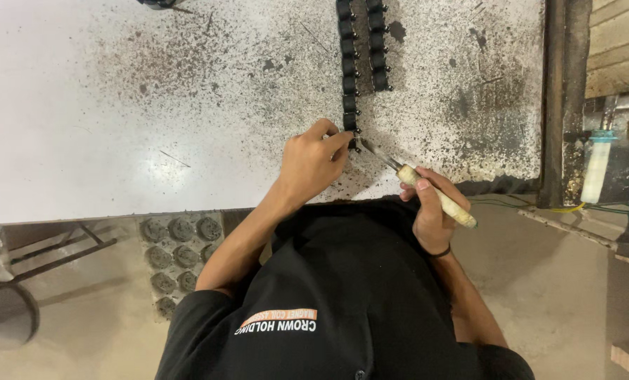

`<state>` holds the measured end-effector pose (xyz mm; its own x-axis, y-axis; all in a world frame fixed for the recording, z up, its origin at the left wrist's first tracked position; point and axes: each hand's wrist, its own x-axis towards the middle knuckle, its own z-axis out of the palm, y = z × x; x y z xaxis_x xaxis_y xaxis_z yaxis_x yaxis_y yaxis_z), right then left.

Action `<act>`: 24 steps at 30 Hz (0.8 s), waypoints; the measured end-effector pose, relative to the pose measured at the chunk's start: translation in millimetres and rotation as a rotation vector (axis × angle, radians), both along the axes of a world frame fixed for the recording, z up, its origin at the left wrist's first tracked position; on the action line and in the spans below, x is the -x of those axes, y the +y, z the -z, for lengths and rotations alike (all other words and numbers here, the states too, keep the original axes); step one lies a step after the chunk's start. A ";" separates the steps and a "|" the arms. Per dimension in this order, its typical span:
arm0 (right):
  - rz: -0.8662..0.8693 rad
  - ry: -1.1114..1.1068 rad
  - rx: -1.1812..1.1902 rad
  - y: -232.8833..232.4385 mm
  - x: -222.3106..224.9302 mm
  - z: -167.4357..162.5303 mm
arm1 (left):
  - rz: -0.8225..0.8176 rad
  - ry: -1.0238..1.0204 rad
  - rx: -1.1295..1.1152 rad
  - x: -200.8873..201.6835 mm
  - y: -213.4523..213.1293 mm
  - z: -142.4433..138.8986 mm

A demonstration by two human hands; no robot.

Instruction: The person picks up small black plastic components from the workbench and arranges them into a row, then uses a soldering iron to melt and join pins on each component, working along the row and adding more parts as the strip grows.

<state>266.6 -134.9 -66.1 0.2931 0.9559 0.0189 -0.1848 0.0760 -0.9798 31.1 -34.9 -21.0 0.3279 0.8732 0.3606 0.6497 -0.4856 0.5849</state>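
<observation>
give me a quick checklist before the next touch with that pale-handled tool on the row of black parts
1. Left hand pinching the end piece of the near row of black parts: ok, fingertips are on it.
2. Right hand gripping the pale-handled tool: ok, fist closed round the handle.
3. Tool tip at the pinched piece: ok, the metal tip points right at it; actual contact cannot tell.
4. Left fingers away from the tip: not ok, they sit right beside it.
5. Second row of black parts out of the way: ok, lies apart to the right.
6. Tabletop under the work: not ok, speckled with dark debris.
</observation>
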 end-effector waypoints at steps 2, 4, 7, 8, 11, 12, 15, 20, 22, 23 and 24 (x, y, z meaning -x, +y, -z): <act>0.000 0.002 -0.009 -0.6 0.4 -0.2 | 0.015 0.007 0.020 0.7 0.3 -2.4; 0.005 0.000 0.002 -0.8 1.0 0.1 | 0.018 0.003 0.037 1.2 0.7 -4.6; 0.027 0.011 0.026 0.3 0.9 1.4 | 0.019 -0.013 0.041 1.3 1.0 -6.5; 0.033 0.031 0.020 1.3 0.3 2.0 | 0.019 -0.020 0.039 1.0 1.0 -6.7; -0.015 0.132 -0.015 3.6 -3.7 2.8 | 0.017 -0.037 0.054 0.6 1.9 -5.9; -0.042 0.174 -0.028 3.9 -5.2 2.9 | 0.017 -0.035 0.052 0.5 2.3 -5.3; -0.085 0.139 -0.048 3.8 -7.5 3.0 | 0.018 -0.028 0.047 0.4 3.5 -3.3; -0.011 0.106 0.020 3.9 -4.6 4.1 | 0.048 -0.014 0.067 0.3 4.9 0.3; -0.019 0.099 -0.002 5.3 -3.8 4.0 | 0.066 -0.025 0.095 -0.2 6.1 2.3; -0.030 0.086 -0.019 5.9 -3.7 3.5 | 0.075 -0.031 0.110 -0.5 6.2 3.3; -0.041 0.072 -0.036 6.4 -3.7 2.9 | 0.073 -0.023 0.088 -0.9 6.4 4.4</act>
<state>270.3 -128.5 -69.0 0.2553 0.9663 0.0339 -0.2585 0.1020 -0.9606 32.1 -28.6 -25.3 0.3841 0.8761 0.2913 0.6008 -0.4767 0.6417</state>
